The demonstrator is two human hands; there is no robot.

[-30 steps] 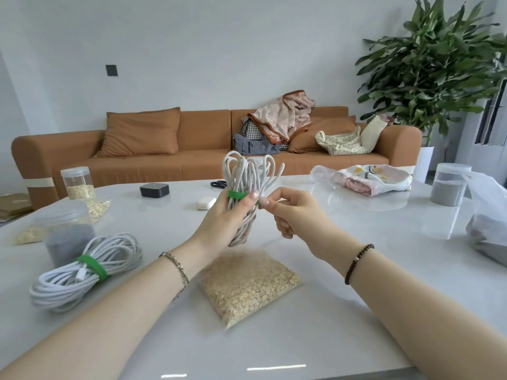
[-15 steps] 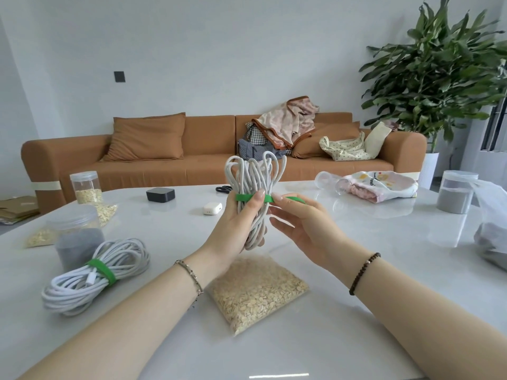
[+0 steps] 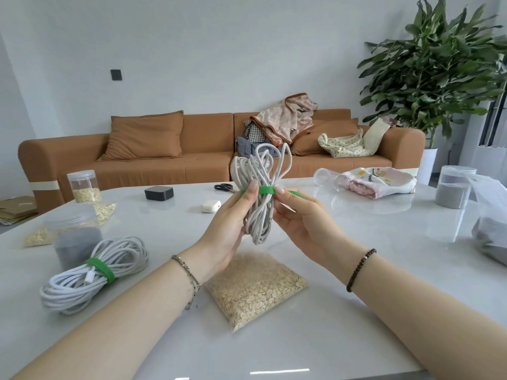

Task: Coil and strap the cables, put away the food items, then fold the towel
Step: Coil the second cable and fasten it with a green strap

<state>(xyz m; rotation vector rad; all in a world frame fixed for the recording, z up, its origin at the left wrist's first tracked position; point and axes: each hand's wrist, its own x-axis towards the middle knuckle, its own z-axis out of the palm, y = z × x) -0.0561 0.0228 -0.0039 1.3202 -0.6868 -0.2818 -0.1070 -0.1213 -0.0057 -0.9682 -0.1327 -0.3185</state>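
Two-handed above a glossy white table (image 3: 356, 242) before a brown sofa (image 3: 208, 160), counting three jars (image 3: 85, 185) and two cables: noting one strapped white coil (image 3: 90, 278) lying left, gripping one grey bundle (image 3: 259, 215) upright in left hand (image 3: 227, 229), pinching its green strap (image 3: 264, 190) with right hand (image 3: 301, 218).

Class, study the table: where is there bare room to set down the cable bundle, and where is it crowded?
Bare: the stretch between the oat bag and the plastic bag, this side of the towel; also between the earbud case and the strapped coil. Crowded: the left edge, with jars and coil.
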